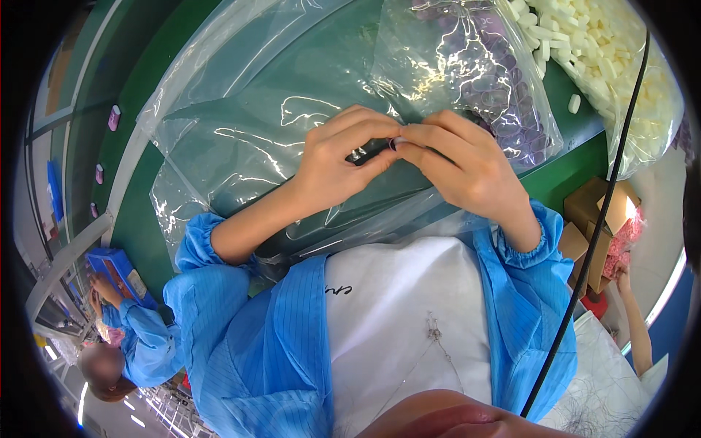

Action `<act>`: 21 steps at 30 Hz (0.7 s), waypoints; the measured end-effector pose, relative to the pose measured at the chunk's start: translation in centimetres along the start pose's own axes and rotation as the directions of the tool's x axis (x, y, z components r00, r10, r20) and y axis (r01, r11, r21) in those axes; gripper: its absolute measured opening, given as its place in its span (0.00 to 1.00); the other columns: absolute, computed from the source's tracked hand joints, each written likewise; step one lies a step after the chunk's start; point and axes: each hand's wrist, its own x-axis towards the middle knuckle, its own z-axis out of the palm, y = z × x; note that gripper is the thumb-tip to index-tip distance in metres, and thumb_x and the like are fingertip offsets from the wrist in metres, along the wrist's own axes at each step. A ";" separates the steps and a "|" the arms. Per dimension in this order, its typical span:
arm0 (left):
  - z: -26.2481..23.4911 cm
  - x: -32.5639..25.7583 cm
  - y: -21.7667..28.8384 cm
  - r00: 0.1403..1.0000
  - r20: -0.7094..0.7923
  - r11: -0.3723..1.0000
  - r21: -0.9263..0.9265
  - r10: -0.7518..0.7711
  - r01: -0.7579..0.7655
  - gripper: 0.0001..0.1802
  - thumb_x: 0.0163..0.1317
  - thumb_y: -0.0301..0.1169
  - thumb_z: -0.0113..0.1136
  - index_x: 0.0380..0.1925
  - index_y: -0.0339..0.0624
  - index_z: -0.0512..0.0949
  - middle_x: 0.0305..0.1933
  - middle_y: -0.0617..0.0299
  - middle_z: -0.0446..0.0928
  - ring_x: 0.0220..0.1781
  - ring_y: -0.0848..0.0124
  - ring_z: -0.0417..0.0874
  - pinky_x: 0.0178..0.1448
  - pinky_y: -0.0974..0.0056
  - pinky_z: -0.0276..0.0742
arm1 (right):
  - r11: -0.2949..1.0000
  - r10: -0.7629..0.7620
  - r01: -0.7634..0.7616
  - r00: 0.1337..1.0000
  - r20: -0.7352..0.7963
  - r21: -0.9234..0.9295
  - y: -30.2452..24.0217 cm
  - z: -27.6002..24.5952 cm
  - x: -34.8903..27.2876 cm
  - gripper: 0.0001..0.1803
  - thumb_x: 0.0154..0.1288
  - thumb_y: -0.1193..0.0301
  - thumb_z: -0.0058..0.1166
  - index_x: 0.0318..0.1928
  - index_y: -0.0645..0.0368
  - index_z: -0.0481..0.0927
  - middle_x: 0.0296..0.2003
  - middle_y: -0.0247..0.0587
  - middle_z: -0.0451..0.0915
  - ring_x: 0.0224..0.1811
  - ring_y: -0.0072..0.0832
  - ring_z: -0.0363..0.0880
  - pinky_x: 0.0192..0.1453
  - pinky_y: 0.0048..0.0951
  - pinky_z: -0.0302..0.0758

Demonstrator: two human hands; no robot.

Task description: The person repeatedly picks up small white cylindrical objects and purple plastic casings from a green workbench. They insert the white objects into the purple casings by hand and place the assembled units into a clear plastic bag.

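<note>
My left hand (342,155) and my right hand (467,162) meet over the green table, fingertips pinched together. Between them is a small piece (395,143) with a purple edge; the fingers cover most of it, so its kind cannot be made out. Beneath both hands spreads a large clear plastic bag (252,157), creased and shiny. Just beyond my right hand lies a clear bag of purple parts (511,95), many of them ring-like or rounded.
At the far right sits a clear bag of cream-white pieces (606,66), with one loose white piece (575,103) beside it. Small purple-and-white pieces (114,117) lie along the left. A co-worker (139,339) works by a blue bin (120,274). Cardboard boxes (584,219) stand at right, near another person's arm (635,321).
</note>
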 end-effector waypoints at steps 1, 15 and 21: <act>0.0 0.0 -0.1 1.000 0.009 1.000 -0.013 -0.008 0.008 0.17 0.49 0.16 0.73 0.41 0.34 0.84 0.44 0.54 0.85 0.44 0.60 0.86 0.49 0.62 0.81 | 1.000 0.003 -0.003 1.000 0.008 0.015 0.1 0.1 -0.3 0.19 0.43 0.76 0.62 0.39 0.71 0.81 0.37 0.47 0.80 0.36 0.38 0.80 0.36 0.34 0.80; 0.1 0.2 -0.3 0.999 0.008 1.000 0.002 0.031 -0.031 0.15 0.51 0.19 0.75 0.41 0.36 0.85 0.43 0.55 0.86 0.43 0.62 0.86 0.45 0.63 0.83 | 0.998 -0.055 0.059 0.987 0.149 -0.028 0.5 -2.5 1.0 0.18 0.45 0.76 0.62 0.40 0.71 0.81 0.36 0.45 0.79 0.37 0.36 0.81 0.38 0.33 0.82; 0.1 0.2 -0.2 1.000 -0.003 0.999 -0.015 0.029 -0.029 0.15 0.50 0.20 0.75 0.40 0.37 0.85 0.42 0.56 0.85 0.42 0.62 0.86 0.43 0.63 0.83 | 0.993 -0.114 0.118 0.961 0.251 0.000 1.0 -2.6 1.5 0.17 0.44 0.77 0.61 0.38 0.72 0.80 0.36 0.44 0.78 0.36 0.35 0.79 0.35 0.32 0.81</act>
